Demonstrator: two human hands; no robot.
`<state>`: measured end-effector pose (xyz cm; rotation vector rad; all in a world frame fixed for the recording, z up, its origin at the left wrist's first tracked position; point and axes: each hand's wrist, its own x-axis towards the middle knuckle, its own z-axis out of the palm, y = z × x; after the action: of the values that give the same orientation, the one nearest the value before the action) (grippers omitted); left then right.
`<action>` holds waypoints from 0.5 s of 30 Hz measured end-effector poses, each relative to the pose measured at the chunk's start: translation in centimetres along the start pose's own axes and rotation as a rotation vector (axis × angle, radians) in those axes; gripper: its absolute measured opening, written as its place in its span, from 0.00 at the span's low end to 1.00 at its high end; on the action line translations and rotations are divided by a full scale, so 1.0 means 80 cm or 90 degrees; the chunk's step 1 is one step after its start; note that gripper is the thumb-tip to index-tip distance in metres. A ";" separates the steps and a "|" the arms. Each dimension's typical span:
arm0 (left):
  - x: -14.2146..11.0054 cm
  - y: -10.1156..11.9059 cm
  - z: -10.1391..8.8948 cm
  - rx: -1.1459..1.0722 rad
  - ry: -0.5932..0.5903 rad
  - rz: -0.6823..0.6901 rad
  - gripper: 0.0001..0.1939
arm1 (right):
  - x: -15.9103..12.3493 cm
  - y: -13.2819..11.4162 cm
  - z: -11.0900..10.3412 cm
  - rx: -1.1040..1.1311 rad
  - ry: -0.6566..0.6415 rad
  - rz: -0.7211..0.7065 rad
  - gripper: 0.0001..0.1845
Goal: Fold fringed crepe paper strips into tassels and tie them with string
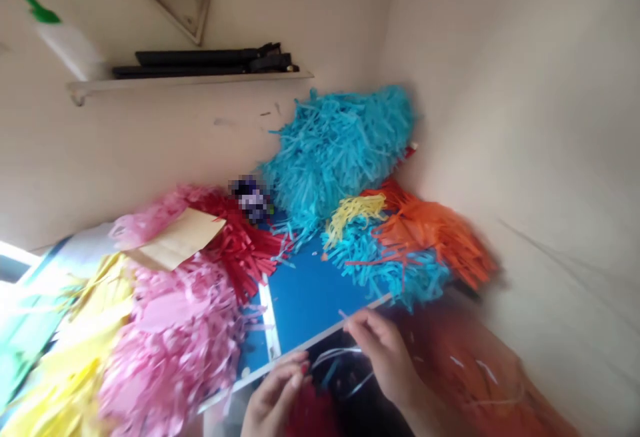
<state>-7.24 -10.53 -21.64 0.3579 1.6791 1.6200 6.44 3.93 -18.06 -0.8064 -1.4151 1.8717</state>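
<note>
My left hand (277, 393) is at the bottom middle, thumb and fingers pinched together. A tiny red spot shows at its fingertips; what it holds is too small to make out. My right hand (383, 353) is closed too, just past the table's front edge, and a thin pale lilac strip (343, 314) pokes out of its fingertips. A thin white string (333, 351) curves in loops between both hands, over my dark lap. Below the left hand lies something dark red (313, 413), blurred.
On the blue table (305, 297) lie heaps of fringed paper: pink (185, 330), yellow (70, 370), red (250, 250), blue (340, 150) and orange (440, 233). A tan card (180, 240) rests on the pink heap. Black items (200, 62) lie on a wall shelf (200, 81).
</note>
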 end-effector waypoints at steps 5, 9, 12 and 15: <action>-0.009 0.021 0.007 -0.269 0.022 -0.149 0.17 | -0.030 0.020 0.025 -0.286 -0.142 -0.063 0.17; -0.016 0.024 0.021 -0.376 0.000 -0.172 0.16 | -0.028 0.031 0.034 -0.336 -0.129 -0.083 0.16; -0.017 0.023 0.023 -0.388 -0.009 -0.171 0.17 | -0.025 0.031 0.033 -0.352 -0.129 -0.084 0.15; -0.016 0.019 0.021 -0.382 -0.014 -0.175 0.17 | -0.026 0.029 0.033 -0.355 -0.137 -0.080 0.15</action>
<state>-5.70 -9.90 -19.67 -0.1485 1.0917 1.7968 5.31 0.26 -19.51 -0.7601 -2.1211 1.5139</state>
